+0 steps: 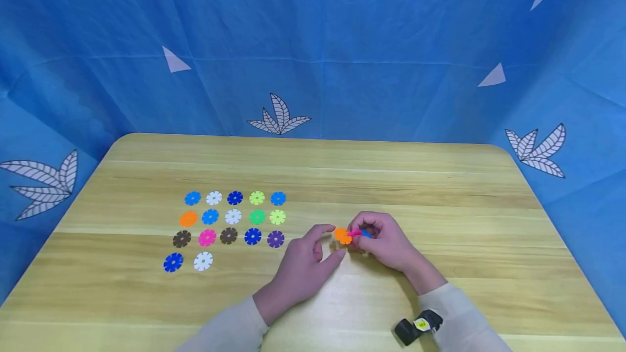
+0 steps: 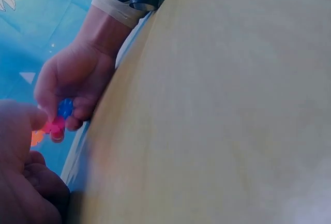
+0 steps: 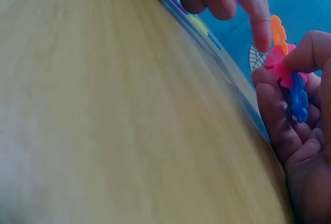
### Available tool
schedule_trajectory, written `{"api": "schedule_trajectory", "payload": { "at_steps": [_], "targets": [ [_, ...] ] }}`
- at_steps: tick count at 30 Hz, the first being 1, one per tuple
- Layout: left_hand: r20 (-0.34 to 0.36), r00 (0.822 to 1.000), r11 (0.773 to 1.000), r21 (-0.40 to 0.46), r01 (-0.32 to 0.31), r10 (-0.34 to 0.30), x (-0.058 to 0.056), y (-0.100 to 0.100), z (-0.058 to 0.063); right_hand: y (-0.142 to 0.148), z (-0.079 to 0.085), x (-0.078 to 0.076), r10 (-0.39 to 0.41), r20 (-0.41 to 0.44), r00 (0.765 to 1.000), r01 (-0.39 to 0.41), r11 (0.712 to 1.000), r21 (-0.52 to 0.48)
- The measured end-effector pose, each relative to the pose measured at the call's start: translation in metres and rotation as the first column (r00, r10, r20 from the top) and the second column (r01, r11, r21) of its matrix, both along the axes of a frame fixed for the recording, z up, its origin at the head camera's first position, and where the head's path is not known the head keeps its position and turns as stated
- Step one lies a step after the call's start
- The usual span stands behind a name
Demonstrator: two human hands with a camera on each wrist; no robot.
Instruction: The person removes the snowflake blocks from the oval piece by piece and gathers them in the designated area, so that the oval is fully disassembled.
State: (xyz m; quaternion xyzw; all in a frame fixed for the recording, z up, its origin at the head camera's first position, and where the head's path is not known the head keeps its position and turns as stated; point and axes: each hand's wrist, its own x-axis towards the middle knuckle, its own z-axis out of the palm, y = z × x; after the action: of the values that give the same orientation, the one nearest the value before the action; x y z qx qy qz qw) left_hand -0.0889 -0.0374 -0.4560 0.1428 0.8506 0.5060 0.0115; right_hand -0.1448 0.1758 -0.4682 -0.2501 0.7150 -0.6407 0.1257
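Three notched plastic snowflake discs are joined in a chain: an orange disc [image 1: 342, 236], a pink disc [image 3: 275, 64] in the middle and a blue disc [image 3: 299, 100]. My right hand [image 1: 388, 240] pinches the pink disc between thumb and fingers, with the blue one partly hidden by the palm. Slightly to the left is my left hand [image 1: 304, 266], its index finger and thumb spread apart on either side of the orange disc and its other fingers bent. In the left wrist view, the left thumb overlaps the chain.
Loose flat discs lie in rows on the left of the wooden table [image 1: 440, 178], among them a purple disc [image 1: 276, 239], a green disc [image 1: 257, 217] and a white disc [image 1: 202, 261]. A black wrist camera [image 1: 418, 326] sits on the right sleeve. Blue patterned cloth [image 1: 323, 31] hangs behind.
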Motion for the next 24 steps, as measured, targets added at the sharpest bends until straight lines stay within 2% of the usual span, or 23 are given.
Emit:
{"api": "schedule_trajectory", "payload": {
  "at_steps": [7, 16, 24],
  "targets": [
    [0.019, 1.000, 0.998, 0.057, -0.005, 0.004, -0.0026, 0.0008, -0.0010, -0.0003, 0.0006, -0.0009, 0.029, -0.026, 0.999, -0.029, 1.000, 0.010],
    [0.048, 0.999, 0.996, 0.084, -0.016, 0.012, -0.0027, 0.0018, 0.0006, -0.0016, -0.0021, -0.0009, 0.022, -0.126, 0.992, -0.016, 0.999, 0.050],
    [0.049, 0.999, 0.995, 0.103, -0.006, 0.001, -0.0026, 0.0016, -0.0006, -0.0030, -0.0004, 0.0001, 0.032, -0.138, 0.990, -0.021, 0.997, 0.079]
  ]
}}
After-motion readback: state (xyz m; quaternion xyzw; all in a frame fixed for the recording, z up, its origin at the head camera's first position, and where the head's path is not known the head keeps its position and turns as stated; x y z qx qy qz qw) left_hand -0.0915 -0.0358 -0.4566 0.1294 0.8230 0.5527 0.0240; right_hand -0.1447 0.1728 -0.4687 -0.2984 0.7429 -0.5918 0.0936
